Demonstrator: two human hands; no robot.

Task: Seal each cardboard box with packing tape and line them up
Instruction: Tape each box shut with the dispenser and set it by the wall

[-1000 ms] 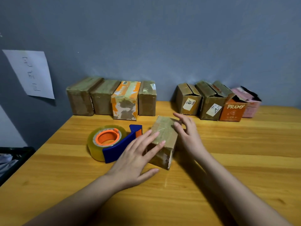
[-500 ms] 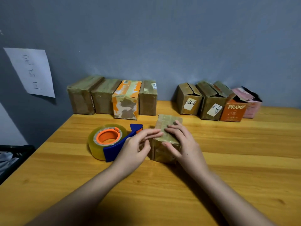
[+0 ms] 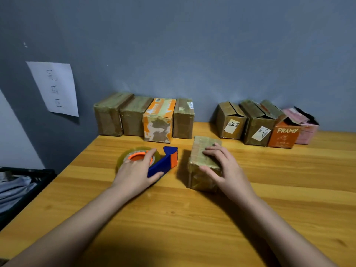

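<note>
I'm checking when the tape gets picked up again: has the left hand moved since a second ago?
Yes. The left hand went left, off the box onto the tape dispenser, which stayed put.
</note>
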